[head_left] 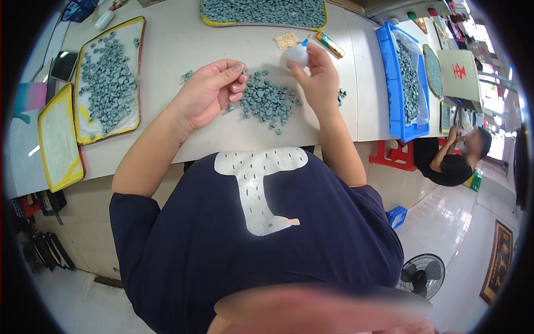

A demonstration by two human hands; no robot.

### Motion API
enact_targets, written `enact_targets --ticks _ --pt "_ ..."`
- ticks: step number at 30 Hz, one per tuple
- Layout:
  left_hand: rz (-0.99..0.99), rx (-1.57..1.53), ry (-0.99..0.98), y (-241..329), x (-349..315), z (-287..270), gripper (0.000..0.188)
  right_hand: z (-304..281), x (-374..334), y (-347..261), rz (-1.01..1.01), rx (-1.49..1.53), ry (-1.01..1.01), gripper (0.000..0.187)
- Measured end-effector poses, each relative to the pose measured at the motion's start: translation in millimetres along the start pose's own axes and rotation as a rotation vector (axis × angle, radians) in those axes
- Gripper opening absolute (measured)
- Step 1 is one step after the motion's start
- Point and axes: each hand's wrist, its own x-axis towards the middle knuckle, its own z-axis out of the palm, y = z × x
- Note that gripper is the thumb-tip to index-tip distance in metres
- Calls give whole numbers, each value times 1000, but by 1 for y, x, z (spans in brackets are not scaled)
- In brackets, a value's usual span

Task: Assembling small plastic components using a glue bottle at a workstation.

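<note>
At the left end of the white bench (172,39), a flat black phone (64,65); nearer, a shallow yellow-rimmed tray (58,136) with a pale, yellow-smeared base. Just beside it on the right, a larger rectangular yellow-edged tray (113,134), lined in white and spread with small grey-green chunks (108,78).

Further right, just left of the left hand, a little grey-green cluster (188,75). Left hand (214,92): raised over the bench, thumb and forefinger narrowed on one small grey-green piece (245,72), other fingers loosely curled. Well beyond, at the far side of the bench, a wide yellow-bordered tray (245,24) thickly covered with similar chunks.

Between the hands, loose on the bench, a grey-green pile (270,103), dense in the middle, with strays around it. Beyond its right side, a square beige card (286,40). Right hand (320,75): closed around a rounded white squeeze bottle (295,54) with a blue nozzle pointing far. Cannot tell whether squeezing. Beyond the fingers, a slim green-and-orange tube (330,45); right of the wrist, another small cluster (341,96).

Farther right, a long blue plastic crate (391,78), lined and holding more chunks. Past it, a red plastic stool (392,156) and a person in black (453,167).
</note>
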Motion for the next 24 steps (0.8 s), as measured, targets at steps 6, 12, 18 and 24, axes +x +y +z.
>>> enact_targets --ticks 6,12,18,24 --pt "-28 -9 35 -6 6 10 14 -7 1 7 49 -54 -46 52" --pt "-16 -36 24 -4 8 0 16 -60 5 -22 117 -439 -78 33" --pt "-1 -16 66 -1 4 1 17 -89 -11 -31 212 -981 -288 19" --pt "-8 -31 33 2 2 1 17 -82 -18 -15 170 -996 -223 21"
